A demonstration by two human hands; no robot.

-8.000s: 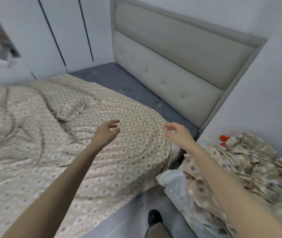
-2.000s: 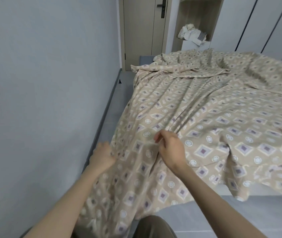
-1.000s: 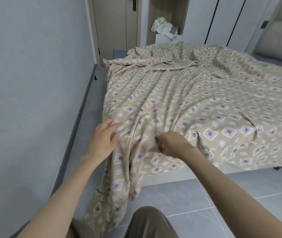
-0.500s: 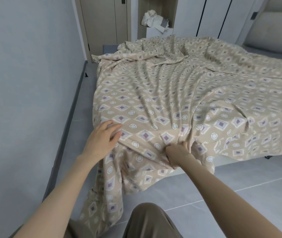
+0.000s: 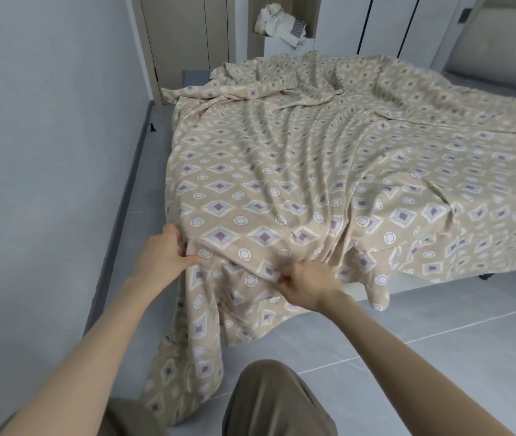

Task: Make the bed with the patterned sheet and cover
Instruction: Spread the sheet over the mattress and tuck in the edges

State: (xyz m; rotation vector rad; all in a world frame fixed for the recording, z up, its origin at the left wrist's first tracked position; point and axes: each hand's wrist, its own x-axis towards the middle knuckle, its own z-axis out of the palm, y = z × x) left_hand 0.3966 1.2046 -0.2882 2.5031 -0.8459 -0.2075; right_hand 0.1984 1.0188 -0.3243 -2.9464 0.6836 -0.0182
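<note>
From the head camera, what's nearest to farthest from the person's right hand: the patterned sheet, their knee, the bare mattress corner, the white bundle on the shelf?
1. The patterned sheet: pinched in the right hand itself.
2. The knee: just below the hand.
3. The bare mattress corner: far left, past the sheet.
4. The white bundle: farthest, on the shelf behind.

The patterned sheet [image 5: 313, 171] lies over the bed [image 5: 354, 286], its near corner hanging to the floor [image 5: 439, 335]; the door [image 5: 187, 36] stands far left.
</note>
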